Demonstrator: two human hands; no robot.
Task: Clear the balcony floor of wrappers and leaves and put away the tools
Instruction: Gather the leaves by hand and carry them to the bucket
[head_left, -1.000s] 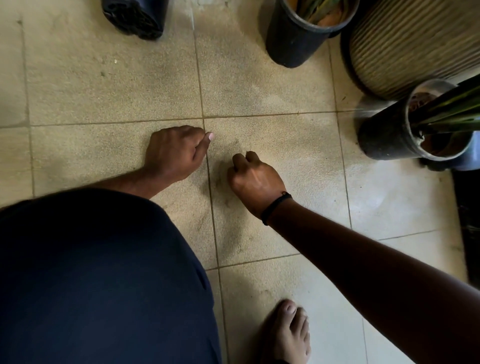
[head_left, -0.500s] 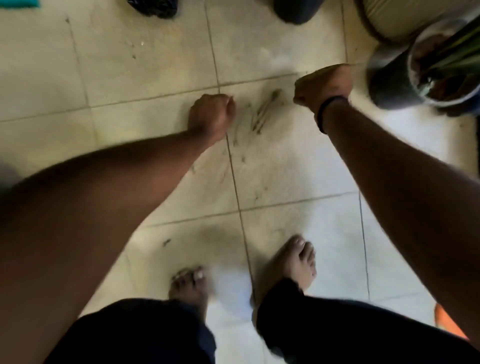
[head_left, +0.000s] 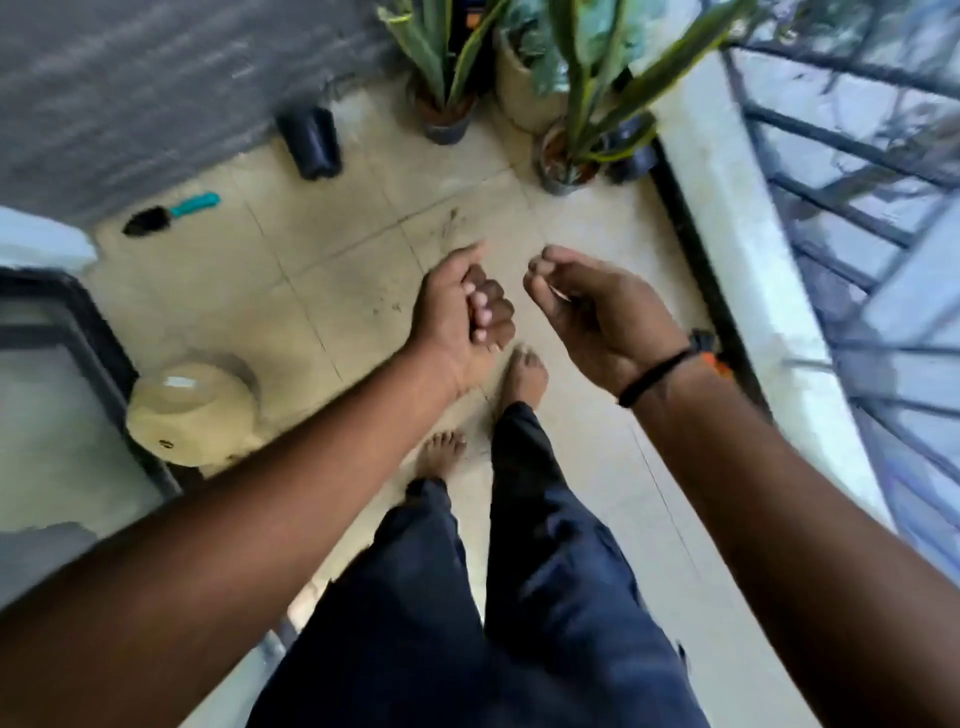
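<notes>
I stand on the tiled balcony floor (head_left: 322, 291) with both hands raised in front of me. My left hand (head_left: 460, 317) is curled into a fist with the thumb out; nothing shows inside it. My right hand (head_left: 582, 306) has its fingers curled against the thumb and pinches a thin pale leaf scrap (head_left: 559, 294). Dry leaf bits and dirt streaks (head_left: 451, 224) lie on the tile just beyond my hands, with smaller specks (head_left: 389, 307) to the left. A hand trowel (head_left: 171, 213) with a teal handle lies by the grey wall at the far left.
A black pot (head_left: 310, 140) lies on its side by the wall. Potted plants (head_left: 442, 111) (head_left: 571, 161) stand at the far end. A cream pot (head_left: 192, 410) sits by the door frame (head_left: 93, 353) on the left. The white parapet (head_left: 737, 249) and railing run along the right.
I have risen from a crouch to standing, so the view now takes in the whole balcony. Both hands came up off the floor and now hover above my feet.
</notes>
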